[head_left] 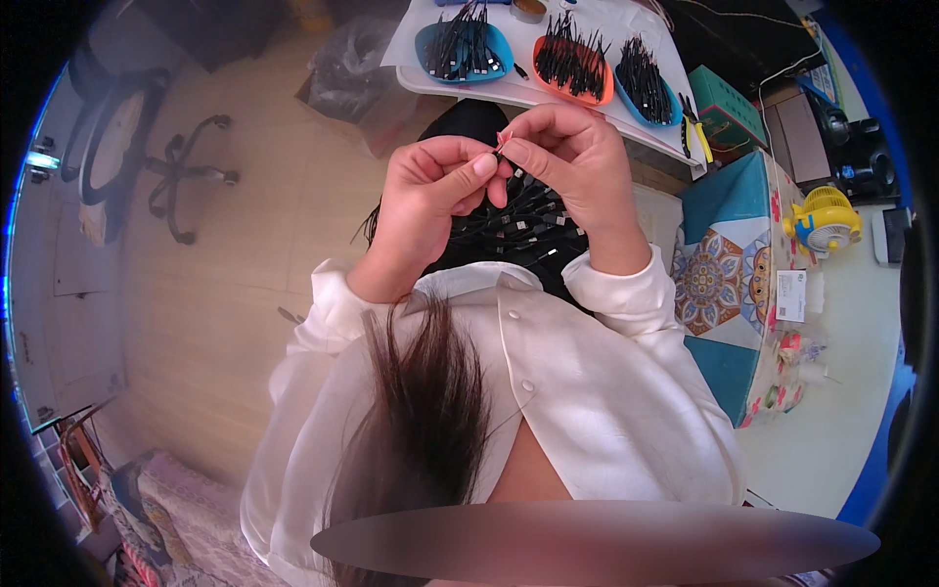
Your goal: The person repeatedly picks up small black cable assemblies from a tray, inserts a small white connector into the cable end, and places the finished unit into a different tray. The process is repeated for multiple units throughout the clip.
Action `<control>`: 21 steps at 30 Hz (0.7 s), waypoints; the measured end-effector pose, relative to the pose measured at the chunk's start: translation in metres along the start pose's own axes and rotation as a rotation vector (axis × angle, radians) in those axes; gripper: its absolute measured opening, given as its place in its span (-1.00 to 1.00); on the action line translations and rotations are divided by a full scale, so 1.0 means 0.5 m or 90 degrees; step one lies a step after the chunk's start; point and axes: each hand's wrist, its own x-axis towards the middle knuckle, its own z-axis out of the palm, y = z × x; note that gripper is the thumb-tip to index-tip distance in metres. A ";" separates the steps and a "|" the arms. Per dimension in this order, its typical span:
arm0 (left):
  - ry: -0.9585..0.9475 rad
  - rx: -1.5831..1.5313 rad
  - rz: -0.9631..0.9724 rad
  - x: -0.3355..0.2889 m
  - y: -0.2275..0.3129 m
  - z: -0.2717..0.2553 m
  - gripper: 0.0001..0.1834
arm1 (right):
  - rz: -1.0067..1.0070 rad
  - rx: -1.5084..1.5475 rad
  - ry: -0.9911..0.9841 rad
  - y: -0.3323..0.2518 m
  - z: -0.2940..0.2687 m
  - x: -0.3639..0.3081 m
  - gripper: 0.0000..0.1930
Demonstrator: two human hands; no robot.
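Over my lap, my left hand [440, 184] pinches the end of a thin black cable [497, 155] between thumb and fingers. Fine red and pale wires [505, 139] stick out of that end, and my right hand [577, 161] closes on them with thumb and forefinger. The two hands almost touch at the fingertips. Below them, a pile of black USB cables [518, 223] with metal plugs lies across my dark-clothed lap. The rest of the held cable is hard to tell from the pile.
Ahead, a white table [518, 93] carries a blue tray [469, 77], an orange tray [579, 98] and another blue tray [657, 118], all filled with black cables. Yellow-handled pliers [702, 144] lie at its right edge. A yellow fan [825, 220] stands right; a chair base [181, 174] stands left.
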 end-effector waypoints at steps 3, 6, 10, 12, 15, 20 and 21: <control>0.008 0.012 0.028 -0.003 -0.004 0.003 -0.87 | 0.001 0.047 0.009 0.011 0.001 0.001 -0.87; -0.006 -0.029 0.073 -0.003 -0.012 0.005 -0.87 | 0.090 0.381 -0.084 0.028 0.006 0.001 -0.87; -0.036 -0.071 0.101 -0.003 -0.020 0.000 -0.85 | 0.097 0.473 -0.118 0.037 0.015 -0.005 -0.87; -0.041 -0.080 0.111 -0.004 -0.022 0.000 -0.84 | 0.098 0.470 -0.114 0.036 0.019 -0.007 -0.87; -0.034 -0.084 0.121 -0.006 -0.022 0.004 -0.84 | 0.110 0.466 -0.122 0.029 0.019 -0.006 -0.87; -0.067 -0.040 -0.006 -0.009 -0.003 -0.006 -0.86 | 0.172 0.323 -0.138 0.005 0.000 -0.005 -0.83; -0.079 -0.040 -0.031 -0.010 0.001 -0.010 -0.86 | 0.175 0.263 -0.135 0.000 -0.004 -0.006 -0.82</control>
